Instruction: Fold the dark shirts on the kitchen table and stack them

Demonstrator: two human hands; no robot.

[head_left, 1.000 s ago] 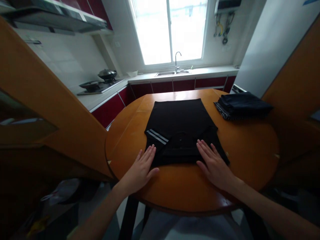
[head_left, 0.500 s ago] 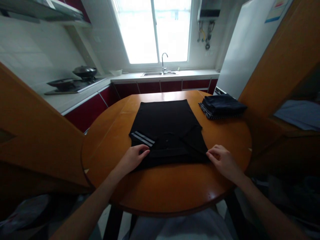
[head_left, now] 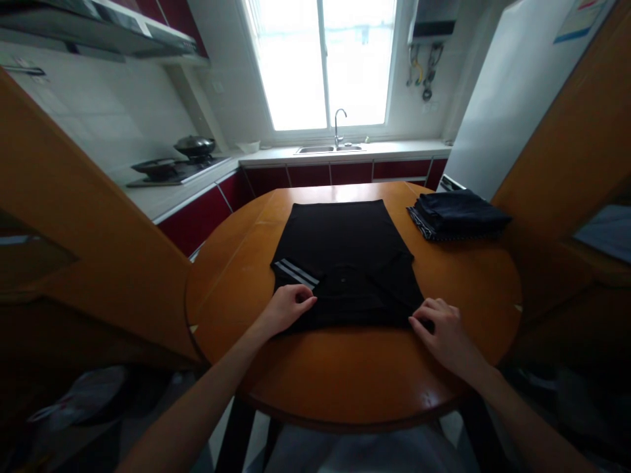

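Observation:
A black shirt (head_left: 340, 230) lies spread on the round wooden table (head_left: 345, 374), its sleeves folded inward over the body. Two pale stripes (head_left: 297, 272) mark the sleeve on the left side. Just below those stripes, my left hand (head_left: 288, 310) rests on the cloth with thumb and forefinger closed in a pinch. At the near right corner of the shirt, my right hand (head_left: 440, 330) has its thumb and fingers pinched on the fabric edge. The exact bit of cloth between the left fingertips is hard to make out.
A stack of folded dark clothes (head_left: 458, 213) sits at the table's right rear. Wooden frames flank both sides. Behind are a counter with a sink (head_left: 330, 149), a stove with pans (head_left: 194, 146), a window (head_left: 325, 59) and a white fridge (head_left: 522, 85).
The view has swung slightly left. My right hand has slid nearer to me along the shirt's right side to its near corner. My left hand has shifted slightly right over the shirt.

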